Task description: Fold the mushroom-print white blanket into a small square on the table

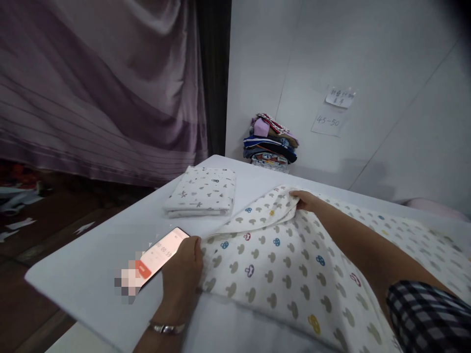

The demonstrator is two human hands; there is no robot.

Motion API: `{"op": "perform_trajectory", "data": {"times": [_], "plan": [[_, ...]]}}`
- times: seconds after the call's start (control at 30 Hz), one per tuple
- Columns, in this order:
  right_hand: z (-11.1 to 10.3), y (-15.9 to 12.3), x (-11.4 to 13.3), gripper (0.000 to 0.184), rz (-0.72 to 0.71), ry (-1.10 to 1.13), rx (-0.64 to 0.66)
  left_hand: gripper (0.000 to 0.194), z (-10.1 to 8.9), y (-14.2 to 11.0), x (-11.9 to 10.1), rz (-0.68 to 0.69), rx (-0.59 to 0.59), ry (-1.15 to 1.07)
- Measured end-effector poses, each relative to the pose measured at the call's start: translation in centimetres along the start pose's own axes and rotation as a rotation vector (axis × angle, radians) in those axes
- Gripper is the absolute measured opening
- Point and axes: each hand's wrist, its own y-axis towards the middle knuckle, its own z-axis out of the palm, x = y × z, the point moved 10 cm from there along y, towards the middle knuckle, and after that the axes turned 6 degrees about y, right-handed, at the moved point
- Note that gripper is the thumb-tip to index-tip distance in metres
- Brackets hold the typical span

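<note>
A white cloth printed with grey and coloured mushrooms (pixel 272 255) spreads across the table in front of me and runs off to the right under my forearm. My left hand (pixel 186 262) grips its left edge, close beside the phone. Farther back, my right hand (pixel 300 198) pinches the upper edge and lifts it, so a fold slopes between both hands. Fingertips of the right hand are partly hidden by the fabric. The phone (pixel 165 252) lies face up with a running timer on its screen, partly covered by my left hand.
On the white table (pixel 84 264) a folded white cloth with small grey prints (pixel 206 189) lies beyond the phone. Several folded fabrics are stacked (pixel 270 142) against the white wall (pixel 294 63), which bears paper notes (pixel 327 121). A purple curtain (pixel 121 98) hangs at the left.
</note>
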Motion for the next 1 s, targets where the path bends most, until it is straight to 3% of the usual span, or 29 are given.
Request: {"op": "perform_trajectory", "data": {"times": [0.13, 0.27, 0.37, 0.57, 0.77, 1.0], "plan": [[0.4, -0.6, -0.1, 0.010, 0.107, 0.199, 0.039, 0.023, 0.0, 0.0, 0.0, 0.035, -0.056, -0.002], [-0.5, -1.0, -0.6, 0.006, 0.172, 0.252, -0.004, 0.024, 0.1, -0.1, 0.0, 0.045, -0.074, -0.001], [-1.2, -1.3, -1.1, 0.005, 0.197, 0.205, -0.046, 0.024, 0.2, -0.1, 0.1, 0.036, -0.049, -0.006], [-2.9, -1.7, -2.1, 0.024, 0.206, -0.023, -0.146, 0.022, 0.3, -0.1, 0.3, 0.019, -0.039, -0.007], [-5.7, -1.6, -2.2, 0.018, 0.164, -0.243, -0.225, 0.021, 0.4, -0.1, 0.2, 0.028, -0.035, -0.003], [-3.8, -1.4, -3.4, 0.036, 0.232, -0.245, -0.155, 0.022, 0.3, 0.0, 0.2, 0.018, -0.050, 0.015]]}}
